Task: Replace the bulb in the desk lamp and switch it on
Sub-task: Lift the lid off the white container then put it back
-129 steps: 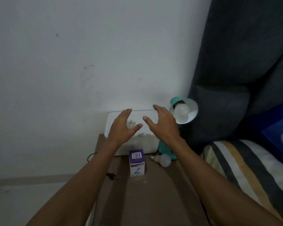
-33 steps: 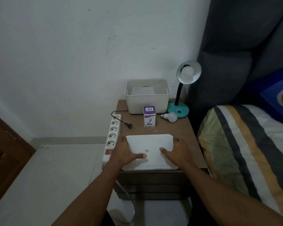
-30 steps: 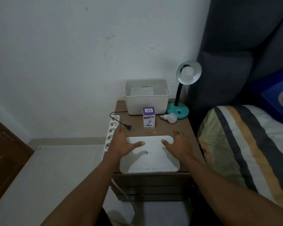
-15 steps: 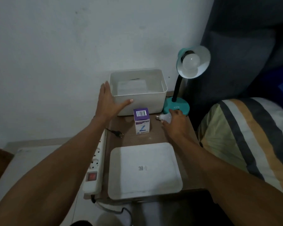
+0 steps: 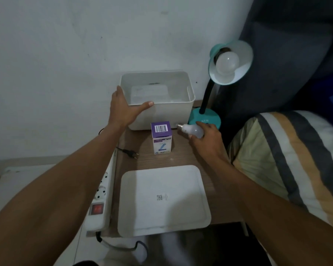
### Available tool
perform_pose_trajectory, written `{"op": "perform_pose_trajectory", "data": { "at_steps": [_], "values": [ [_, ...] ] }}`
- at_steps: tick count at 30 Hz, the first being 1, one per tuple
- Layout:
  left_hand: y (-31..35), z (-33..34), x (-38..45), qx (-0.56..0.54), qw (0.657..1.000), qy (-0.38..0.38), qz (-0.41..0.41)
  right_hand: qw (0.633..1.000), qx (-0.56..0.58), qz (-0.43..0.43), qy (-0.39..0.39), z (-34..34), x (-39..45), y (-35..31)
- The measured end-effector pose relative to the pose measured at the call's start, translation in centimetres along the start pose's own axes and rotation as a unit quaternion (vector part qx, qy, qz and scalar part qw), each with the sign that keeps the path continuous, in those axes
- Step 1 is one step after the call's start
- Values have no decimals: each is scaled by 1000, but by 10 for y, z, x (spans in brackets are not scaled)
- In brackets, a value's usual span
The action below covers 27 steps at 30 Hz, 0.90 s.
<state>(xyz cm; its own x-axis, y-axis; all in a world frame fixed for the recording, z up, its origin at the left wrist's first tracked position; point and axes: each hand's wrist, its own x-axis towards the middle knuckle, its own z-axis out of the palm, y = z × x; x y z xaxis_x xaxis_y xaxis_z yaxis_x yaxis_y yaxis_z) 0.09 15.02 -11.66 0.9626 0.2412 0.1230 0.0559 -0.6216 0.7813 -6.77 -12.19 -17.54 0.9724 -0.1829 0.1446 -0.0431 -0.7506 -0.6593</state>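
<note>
1. At the nightstand's [image 5: 181, 158] 1 o'clock corner, our right hand [image 5: 206, 140] curls its fingers round the loose bulb [image 5: 193, 129]; axis 10-to-4, base at 10.
2. Left hand [image 5: 123, 110]: fingers straight, thumb spread, on the white bin [image 5: 161, 116].
3. Fitted bulb [image 5: 227, 61] in the desk lamp [image 5: 202, 117]: 1 o'clock from our right hand, the nearer.

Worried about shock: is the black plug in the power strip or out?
Out. The black plug lies loose on the table, beside the power strip, pins bare.

Lid [image 5: 163, 200] now off the bin [image 5: 161, 116], flat at near edge of table [image 5: 181, 156]. Left hand [image 5: 123, 110] now braces bin corner; right hand [image 5: 208, 139] now grips loose bulb [image 5: 192, 129].
</note>
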Motion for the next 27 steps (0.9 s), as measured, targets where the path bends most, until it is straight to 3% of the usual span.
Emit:
{"op": "perform_pose_trajectory", "data": {
  "at_steps": [7, 12, 19, 27],
  "values": [
    [0, -3, -2, -1, 1000, -12, -2, 981, 133, -118, 78, -19, 13, -51],
    [0, -4, -3, 5, 1000, -6, 11, 975, 143, -148, 81, -20, 47, -103],
    [-6, 1, 3, -6, 1000, -4, -7, 995, 32, -80, -44, 5, 89, -145],
    [-9, 7, 5, -14, 1000, 4, -1, 988, -51, -43, -136, 13, 109, -151]
  ]
}}
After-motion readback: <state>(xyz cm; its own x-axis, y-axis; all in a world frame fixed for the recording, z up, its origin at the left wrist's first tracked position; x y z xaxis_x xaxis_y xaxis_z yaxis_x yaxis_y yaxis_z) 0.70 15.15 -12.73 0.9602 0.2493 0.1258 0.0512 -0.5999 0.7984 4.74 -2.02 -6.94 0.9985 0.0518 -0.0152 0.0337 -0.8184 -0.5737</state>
